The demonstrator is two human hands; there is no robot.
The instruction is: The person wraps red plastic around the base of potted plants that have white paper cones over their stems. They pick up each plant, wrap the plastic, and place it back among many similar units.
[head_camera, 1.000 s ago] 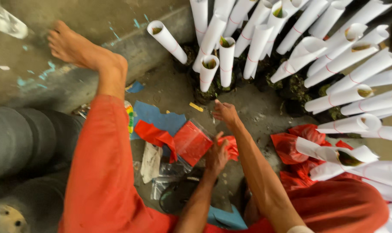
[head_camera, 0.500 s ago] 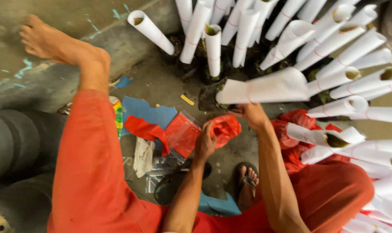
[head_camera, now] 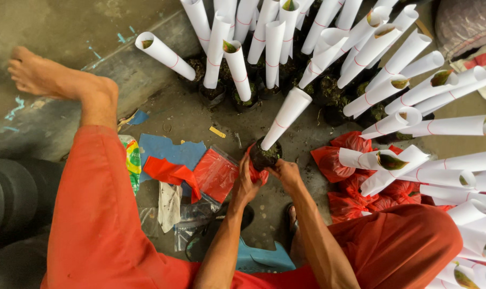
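left hand grips red bag | right hand grips soil ball | paper-wrapped seedling, a moment ago lying across, now upright, root end sinking into bag

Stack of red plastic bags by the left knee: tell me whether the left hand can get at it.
Probably yes. The stack of red plastic bags lies uncovered just beside the left hand, though that hand is busy holding the red bag.
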